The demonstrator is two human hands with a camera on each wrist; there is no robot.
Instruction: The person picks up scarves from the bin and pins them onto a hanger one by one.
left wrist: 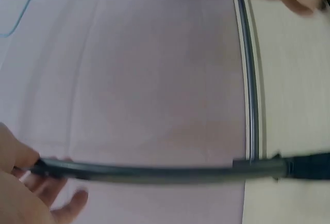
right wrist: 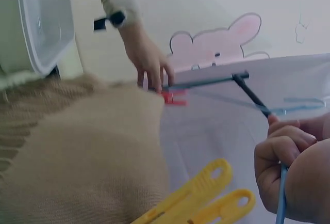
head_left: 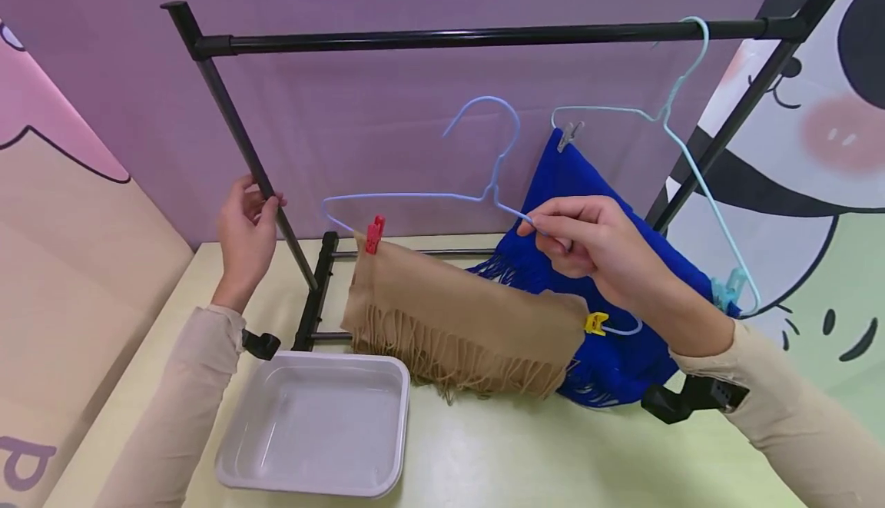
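Observation:
My left hand point(head_left: 245, 239) grips the left post point(head_left: 235, 120) of a black clothes rack, thumb in front and fingers behind. In the left wrist view the post point(left wrist: 144, 174) runs out from between those fingers. My right hand point(head_left: 601, 250) pinches the right arm of a periwinkle-blue wire hanger point(head_left: 408, 196) below the neck. The hanger's hook is off the top rail, with the rail above it. A tan fringed scarf point(head_left: 463, 285) hangs from the hanger, held by a red clothespin point(head_left: 374, 235) on the left and a yellow clothespin point(head_left: 595, 323) on the right.
On the rack's top rail point(head_left: 442, 37), at the right, hangs a mint hanger point(head_left: 681, 78) carrying a blue fringed scarf point(head_left: 574, 208) clipped at both ends. A shallow white basin point(head_left: 314, 423) sits on the table, front left. Behind the rack is a purple backdrop point(head_left: 387, 131).

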